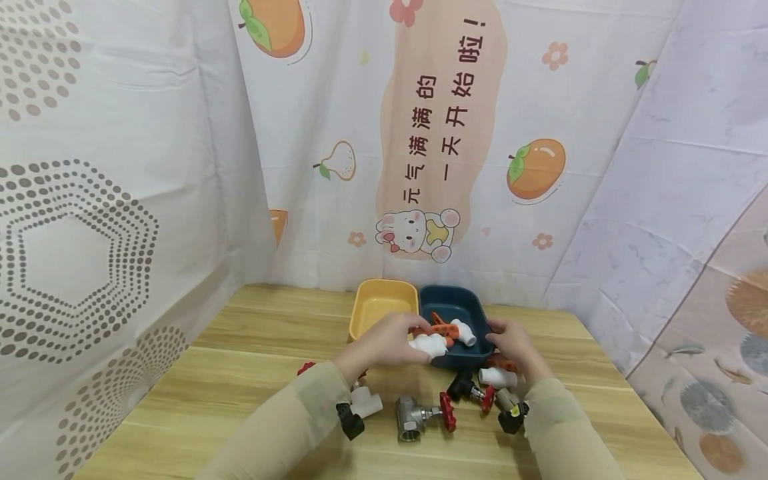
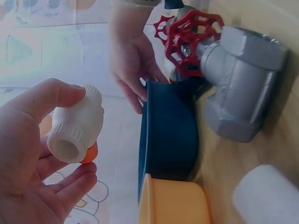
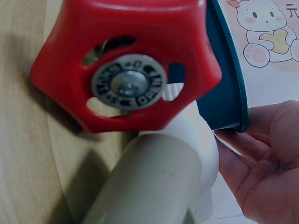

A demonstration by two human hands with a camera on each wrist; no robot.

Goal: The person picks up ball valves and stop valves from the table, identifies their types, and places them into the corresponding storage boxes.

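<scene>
At the dark-blue rectangular tub (image 1: pixel 457 361), left hand (image 1: pixel 384 345) gripping white plastic valve (image 1: pixel 429 345), right hand (image 1: pixel 515 342) holding the tub: apparent loading, calling for release inside.

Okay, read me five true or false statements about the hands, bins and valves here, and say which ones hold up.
1. The left hand holds a white valve. True.
2. In the head view, the yellow bin is right of the blue bin. False: it is on the left.
3. The right hand touches the blue bin. True.
4. The blue bin is empty. False: a white fitting lies inside it.
5. The silver metal valve has a red handwheel. True.
</scene>
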